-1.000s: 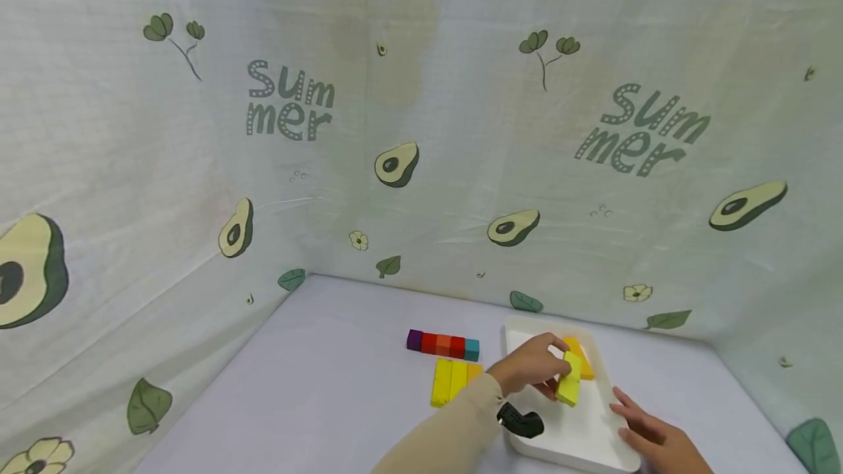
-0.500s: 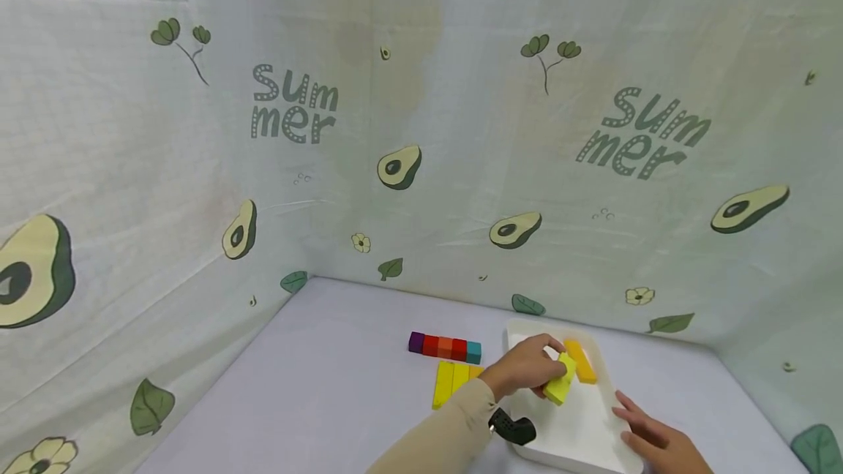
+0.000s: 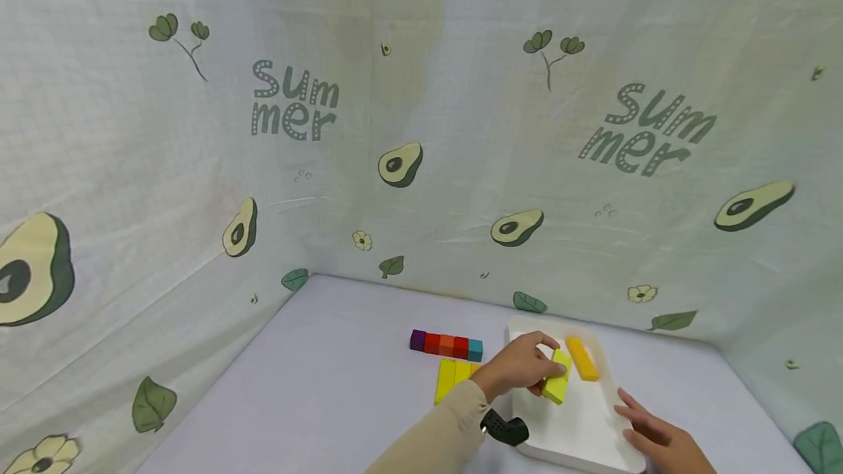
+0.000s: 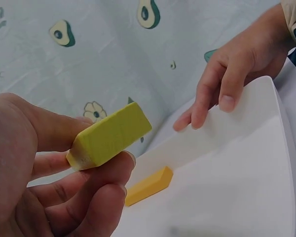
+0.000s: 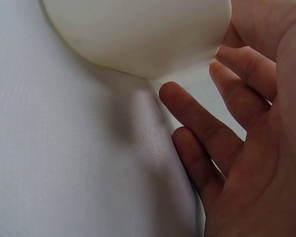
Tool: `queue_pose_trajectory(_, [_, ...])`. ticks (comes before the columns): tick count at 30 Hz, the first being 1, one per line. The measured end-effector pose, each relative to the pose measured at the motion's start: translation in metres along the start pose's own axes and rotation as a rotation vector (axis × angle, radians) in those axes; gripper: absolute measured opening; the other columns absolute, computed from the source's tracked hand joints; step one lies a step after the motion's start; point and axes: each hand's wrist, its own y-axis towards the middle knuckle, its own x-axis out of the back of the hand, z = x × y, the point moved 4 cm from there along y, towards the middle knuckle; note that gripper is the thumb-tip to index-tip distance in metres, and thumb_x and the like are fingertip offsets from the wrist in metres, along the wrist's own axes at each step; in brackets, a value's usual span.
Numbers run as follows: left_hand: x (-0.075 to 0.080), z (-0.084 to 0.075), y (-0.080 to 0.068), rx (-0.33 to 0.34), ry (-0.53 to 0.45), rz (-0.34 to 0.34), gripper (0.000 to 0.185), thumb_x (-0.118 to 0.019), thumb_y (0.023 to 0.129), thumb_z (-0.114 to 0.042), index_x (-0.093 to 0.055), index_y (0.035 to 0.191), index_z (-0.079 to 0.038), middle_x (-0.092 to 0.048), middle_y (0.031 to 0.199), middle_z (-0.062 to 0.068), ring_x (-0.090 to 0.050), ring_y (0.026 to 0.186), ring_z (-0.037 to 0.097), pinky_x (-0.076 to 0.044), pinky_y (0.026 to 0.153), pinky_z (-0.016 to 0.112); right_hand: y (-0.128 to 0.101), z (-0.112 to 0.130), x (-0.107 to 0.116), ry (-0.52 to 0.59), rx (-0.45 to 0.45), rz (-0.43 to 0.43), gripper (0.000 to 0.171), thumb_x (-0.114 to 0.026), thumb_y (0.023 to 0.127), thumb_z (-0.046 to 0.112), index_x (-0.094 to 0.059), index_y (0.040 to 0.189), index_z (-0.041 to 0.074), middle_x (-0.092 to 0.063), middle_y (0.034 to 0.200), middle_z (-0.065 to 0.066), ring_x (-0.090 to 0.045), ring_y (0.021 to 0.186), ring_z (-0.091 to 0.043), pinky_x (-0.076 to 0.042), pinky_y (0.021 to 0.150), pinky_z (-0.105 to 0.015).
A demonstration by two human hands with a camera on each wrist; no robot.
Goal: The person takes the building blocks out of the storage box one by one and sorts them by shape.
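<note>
My left hand (image 3: 527, 364) pinches a yellow rectangular block (image 4: 111, 136) between thumb and fingers, held above the white tray (image 3: 579, 430). Inside the tray, along its far right side, lies an orange-yellow block (image 3: 582, 358), apart from the held one. At the tray's right rim is my right hand (image 3: 661, 439); its relaxed fingers touch the edge, and the thumb tip laps over it in the left wrist view. From the right wrist, several fingers of the right hand (image 5: 237, 118) show loosely extended beside the tray wall, the thumb hidden behind it.
Left of the tray, a row of purple, red, orange and teal cubes (image 3: 446, 346) lies on the white table (image 3: 342, 357). Nearer me are yellow blocks (image 3: 454, 375) side by side, partly covered by my left forearm. A printed cloth (image 3: 454, 130) walls the back and sides.
My left hand has shifted slightly left with the yellow block, away from the orange-yellow block in the tray, and the held block has turned a little. The right hand stays at the rim.
</note>
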Motion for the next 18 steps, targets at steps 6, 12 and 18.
queue_pose_trajectory(6, [0.004, 0.004, -0.002, 0.014, 0.007, -0.015, 0.028, -0.075, 0.091, -0.02, -0.065, 0.116, -0.025, -0.062, 0.084, -0.001, -0.06, 0.061, 0.02, -0.056, 0.058, 0.031, 0.001, -0.004, -0.005, -0.004, -0.002, 0.003, 0.081, -0.071, 0.083, 0.062, -0.058, 0.14, 0.006, -0.03, 0.156, -0.013, -0.033, 0.14, -0.047, -0.047, 0.098, -0.056])
queue_pose_trajectory(12, [0.018, 0.003, -0.006, 0.002, -0.012, -0.034, 0.029, -0.075, 0.091, -0.021, -0.065, 0.118, -0.025, -0.063, 0.086, -0.003, -0.061, 0.063, 0.02, -0.056, 0.06, 0.032, -0.001, 0.0, 0.002, 0.004, 0.011, 0.011, 0.079, -0.068, 0.087, 0.059, -0.056, 0.141, 0.003, -0.027, 0.157, -0.013, -0.028, 0.141, -0.048, -0.04, 0.101, -0.062])
queue_pose_trajectory(18, [0.033, 0.011, -0.014, 0.013, -0.038, -0.073, 0.029, -0.073, 0.093, -0.022, -0.065, 0.12, -0.027, -0.064, 0.088, -0.004, -0.062, 0.07, 0.02, -0.057, 0.064, 0.035, -0.002, 0.003, 0.002, 0.019, 0.01, 0.018, 0.078, -0.066, 0.089, 0.058, -0.055, 0.142, 0.002, -0.025, 0.158, -0.013, -0.027, 0.141, -0.048, -0.041, 0.101, -0.059])
